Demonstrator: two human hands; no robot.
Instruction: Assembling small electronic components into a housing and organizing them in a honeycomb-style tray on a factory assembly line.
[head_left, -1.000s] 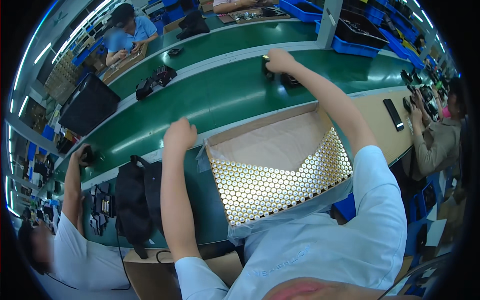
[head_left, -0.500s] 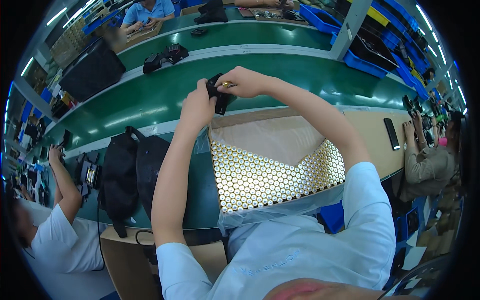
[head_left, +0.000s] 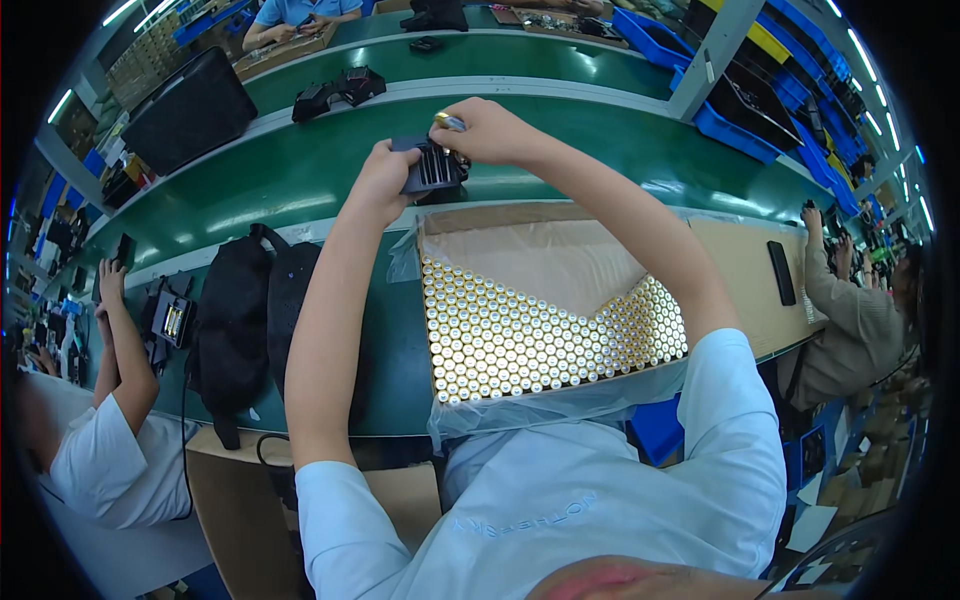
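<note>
My left hand (head_left: 376, 182) is closed around the left side of a black slotted device (head_left: 430, 176), held above the green bench with its row of slots in view. Close by the device's upper right edge, my right hand (head_left: 490, 132) is closed on a gold-and-silver battery (head_left: 449, 121). More may be inside that palm; I cannot see. Below both hands stands an open cardboard box (head_left: 500, 215) lined with clear plastic. Packed upright in it are rows of gold batteries (head_left: 520, 335), their pale round ends up.
Black bags (head_left: 232, 335) lie left of the box. A black phone-like slab (head_left: 781, 273) rests on cardboard at the right. Farther off are black devices (head_left: 340, 93), a black bin (head_left: 190, 112) and blue trays (head_left: 735, 130). Co-workers sit left, right and across.
The device has turned from a narrow, tilted view to show its slotted face. My right hand has risen slightly from it, with the battery now sticking out beyond the fingers.
</note>
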